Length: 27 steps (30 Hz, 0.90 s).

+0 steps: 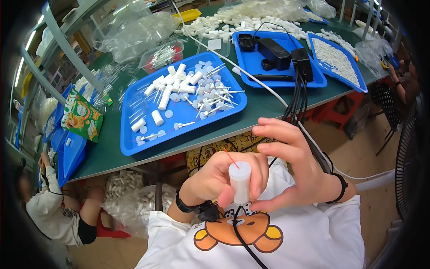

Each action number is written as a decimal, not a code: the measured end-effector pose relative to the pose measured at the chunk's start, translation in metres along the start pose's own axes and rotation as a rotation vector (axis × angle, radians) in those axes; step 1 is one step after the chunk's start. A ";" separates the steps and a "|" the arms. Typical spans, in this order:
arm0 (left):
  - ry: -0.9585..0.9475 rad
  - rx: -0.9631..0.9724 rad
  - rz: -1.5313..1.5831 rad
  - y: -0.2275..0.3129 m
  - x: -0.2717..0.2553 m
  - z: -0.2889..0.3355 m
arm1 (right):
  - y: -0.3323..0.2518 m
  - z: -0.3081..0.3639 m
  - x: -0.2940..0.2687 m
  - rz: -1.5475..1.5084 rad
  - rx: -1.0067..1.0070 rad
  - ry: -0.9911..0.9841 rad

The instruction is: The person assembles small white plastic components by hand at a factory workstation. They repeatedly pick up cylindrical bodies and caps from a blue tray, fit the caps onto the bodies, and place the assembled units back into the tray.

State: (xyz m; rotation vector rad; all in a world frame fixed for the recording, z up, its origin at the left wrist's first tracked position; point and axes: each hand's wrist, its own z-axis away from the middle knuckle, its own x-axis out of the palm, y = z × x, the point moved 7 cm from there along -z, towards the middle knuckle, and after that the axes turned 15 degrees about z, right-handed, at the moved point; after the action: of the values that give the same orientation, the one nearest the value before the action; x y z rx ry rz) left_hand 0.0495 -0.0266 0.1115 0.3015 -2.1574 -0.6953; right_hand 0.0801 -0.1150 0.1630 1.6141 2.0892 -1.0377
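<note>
My left hand (208, 177) is closed round a translucent white plastic tube (241, 184), held upright in front of my chest. A thin red stem (230, 158) rises from the tube's round top; how it is fixed there is too small to tell. My right hand (298, 172) is just right of the tube, fingers spread and thumb near its lower end. Beyond both hands, a blue tray (181, 134) on the table holds white cylinders (165, 97), translucent round discs (169, 114) and thin white sticks (215, 109).
A second blue tray (313, 83) carries black adapters (274, 54) with cables. Right of it, another tray (337, 66) is full of small white pieces. A green snack bag (83, 116) stands at the left. Other people sit at both sides; a black fan (410, 148) is at the right.
</note>
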 end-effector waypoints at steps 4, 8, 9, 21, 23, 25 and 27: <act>0.041 -0.057 -0.016 -0.002 -0.003 0.004 | -0.005 0.002 0.001 -0.024 -0.046 0.006; 0.031 -0.094 -0.035 -0.003 -0.005 0.004 | -0.005 0.001 0.001 -0.003 -0.053 0.032; 0.034 -0.110 -0.034 -0.005 -0.004 0.003 | -0.004 0.001 0.000 -0.003 -0.043 0.042; -0.058 -0.181 0.014 -0.010 0.001 0.008 | -0.006 -0.001 -0.003 -0.003 -0.069 0.010; -0.070 -0.194 -0.009 -0.010 0.003 0.009 | -0.008 -0.002 -0.007 0.037 -0.074 0.017; -0.070 -0.194 -0.005 -0.010 0.002 0.008 | -0.008 -0.002 -0.008 0.072 -0.074 0.020; -0.062 -0.194 -0.006 -0.009 0.001 0.006 | -0.007 -0.002 -0.009 0.095 -0.074 0.020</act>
State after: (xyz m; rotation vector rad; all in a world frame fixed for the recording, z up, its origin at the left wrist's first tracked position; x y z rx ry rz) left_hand 0.0438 -0.0320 0.1037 0.1850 -2.1280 -0.9205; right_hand 0.0774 -0.1207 0.1726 1.6765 2.0174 -0.9067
